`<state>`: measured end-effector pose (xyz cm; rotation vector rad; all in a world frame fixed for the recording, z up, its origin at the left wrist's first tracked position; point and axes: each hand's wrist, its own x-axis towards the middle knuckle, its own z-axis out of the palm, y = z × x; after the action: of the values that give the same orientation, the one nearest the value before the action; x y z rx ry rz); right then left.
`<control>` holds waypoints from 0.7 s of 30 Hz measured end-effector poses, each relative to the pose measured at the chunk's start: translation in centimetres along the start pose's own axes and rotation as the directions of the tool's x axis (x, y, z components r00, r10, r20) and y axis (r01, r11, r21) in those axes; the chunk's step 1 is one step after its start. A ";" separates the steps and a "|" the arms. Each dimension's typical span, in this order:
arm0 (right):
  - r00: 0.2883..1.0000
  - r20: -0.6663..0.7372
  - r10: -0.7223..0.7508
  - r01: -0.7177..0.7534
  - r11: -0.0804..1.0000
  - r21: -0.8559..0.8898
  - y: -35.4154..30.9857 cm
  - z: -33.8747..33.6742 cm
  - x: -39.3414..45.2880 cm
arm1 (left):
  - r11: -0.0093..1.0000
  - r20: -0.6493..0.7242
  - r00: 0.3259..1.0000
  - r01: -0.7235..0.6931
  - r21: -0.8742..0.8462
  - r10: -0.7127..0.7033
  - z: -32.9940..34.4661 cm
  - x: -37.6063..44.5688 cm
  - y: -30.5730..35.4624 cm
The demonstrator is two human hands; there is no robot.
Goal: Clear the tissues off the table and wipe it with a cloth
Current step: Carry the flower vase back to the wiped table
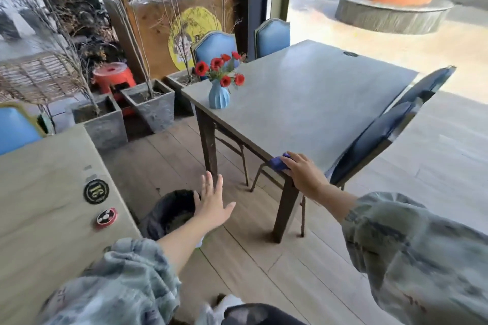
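Note:
The grey table (311, 103) stands ahead of me, its top bare of tissues. My right hand (303, 171) presses a blue cloth (280, 162) flat against the table's near corner, fingers on top of the cloth. My left hand (211, 200) hangs open with fingers spread, holding nothing, just above the rim of a black-lined bin (169, 215) on the floor. I cannot make out what lies inside the bin.
A blue vase with red flowers (219, 87) stands at the table's left corner. A dark chair (390, 124) is tucked in on the right, blue chairs (216, 46) behind. A second table (52, 192) with round stickers is at my left. Stone planters (153, 105) line the wall.

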<state>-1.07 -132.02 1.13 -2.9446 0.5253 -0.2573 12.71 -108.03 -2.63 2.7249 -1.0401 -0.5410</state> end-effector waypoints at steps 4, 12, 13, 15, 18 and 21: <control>1.000 0.012 -0.011 0.011 1.000 -0.004 1.9 1.1 4.7 | 0.999 0.043 0.999 -0.020 0.042 0.018 0.0 5.7 -0.2; 0.986 0.119 -0.120 0.124 0.992 -0.023 5.8 5.9 20.1 | 0.999 0.076 0.996 0.040 0.007 -0.041 -2.6 22.6 -3.1; 0.985 0.128 -0.117 0.120 0.993 -0.018 6.2 6.7 22.1 | 0.999 0.073 0.996 0.052 -0.008 -0.052 -3.1 24.7 -3.4; 0.985 0.145 -0.096 0.098 0.995 -0.004 6.7 8.0 25.9 | 0.996 0.061 0.995 0.079 -0.043 -0.076 -4.2 28.7 -3.9; 0.980 0.185 -0.074 0.071 0.997 0.025 7.0 9.7 30.8 | 0.991 0.039 0.994 0.101 -0.083 -0.098 -5.8 34.2 -4.7; 0.967 0.238 -0.090 0.077 0.995 0.065 7.1 12.2 33.8 | 0.986 0.019 0.994 0.108 -0.125 -0.106 -6.4 38.3 -5.7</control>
<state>30.21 -149.26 -7.15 -2.8915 0.3549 0.0766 45.08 -129.30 -8.78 2.6799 -0.8352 -0.6189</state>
